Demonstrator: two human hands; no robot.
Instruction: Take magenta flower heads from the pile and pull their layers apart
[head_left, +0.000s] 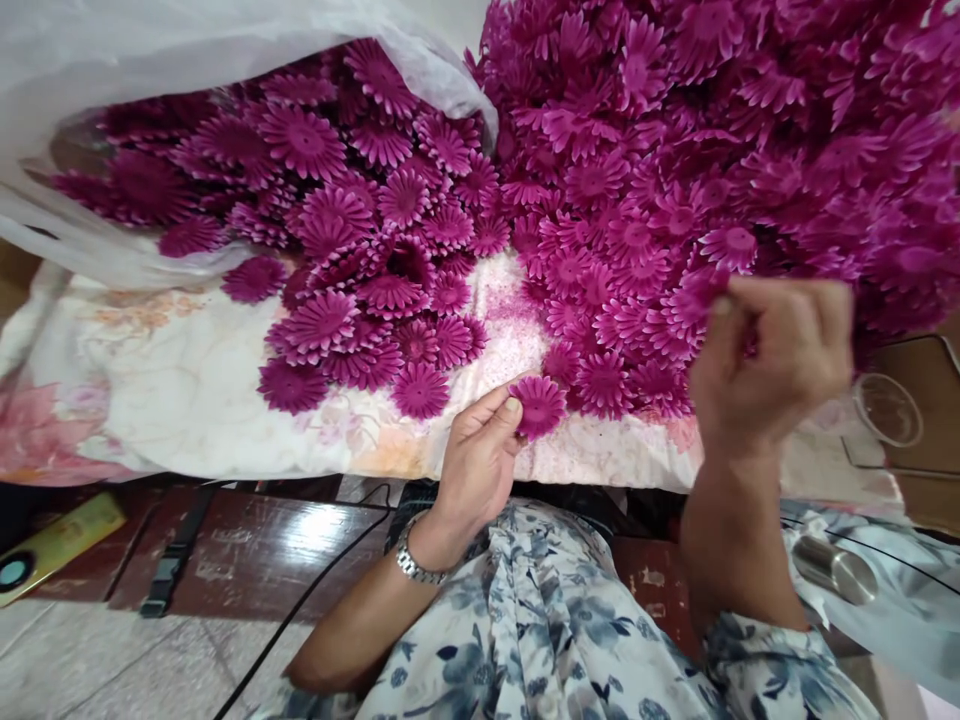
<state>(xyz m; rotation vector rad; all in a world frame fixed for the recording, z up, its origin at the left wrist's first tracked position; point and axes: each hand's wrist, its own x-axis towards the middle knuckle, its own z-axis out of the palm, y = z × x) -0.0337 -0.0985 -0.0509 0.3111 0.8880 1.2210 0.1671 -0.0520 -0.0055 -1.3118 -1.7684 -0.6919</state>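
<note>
Hands (480,455) near heaped flowers (630,235); plastic bag (67,85) left.

Spread with a pale cloth (187,370), printed in pink and orange (boldest at the left end). Heaped on the right with purple flowers (600,180), piled deep toward the back and thinning near the front edge. Taken up at back left by an open white bag (187,50). Strewn at its mouth with more flowers, some nested in stacks. Dusted with purple specks (514,325) between left flowers and right.
</note>
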